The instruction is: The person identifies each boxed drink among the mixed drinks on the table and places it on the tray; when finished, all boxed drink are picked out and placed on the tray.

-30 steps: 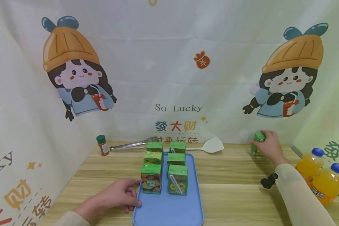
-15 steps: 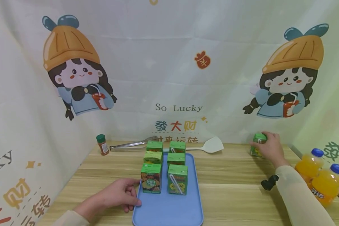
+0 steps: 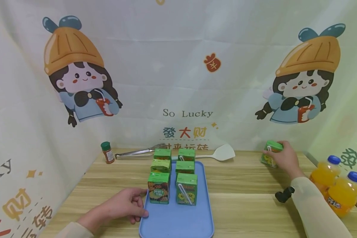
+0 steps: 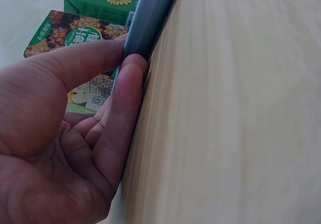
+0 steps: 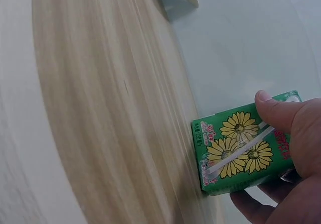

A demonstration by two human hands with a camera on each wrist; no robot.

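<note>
At the far right of the table, my right hand (image 3: pixel 286 158) grips a green juice box (image 3: pixel 268 160) between thumb and fingers. Yellow flowers and a white straw show on that drink carton (image 5: pixel 235 148) in the right wrist view, and it leans slightly. My left hand (image 3: pixel 123 205) pinches the left rim of a blue tray (image 3: pixel 178 223); in the left wrist view thumb and finger meet at the tray's edge (image 4: pixel 145 23). Two rows of juice boxes stand on the tray, the front ones being a brown-fronted carton (image 3: pixel 159 191) and a flowered carton (image 3: pixel 186 193).
Behind the tray lie metal tongs (image 3: pixel 137 152) and a white spatula (image 3: pixel 223 153). A green-capped spice jar (image 3: pixel 108 153) stands at the back left. Two orange soda bottles (image 3: pixel 343 195) are beside my right forearm. A printed cloth (image 3: pixel 232 82) hangs behind the table.
The juice box in my right hand has shifted slightly left and toward me and now leans. My left hand and the tray stay in place.
</note>
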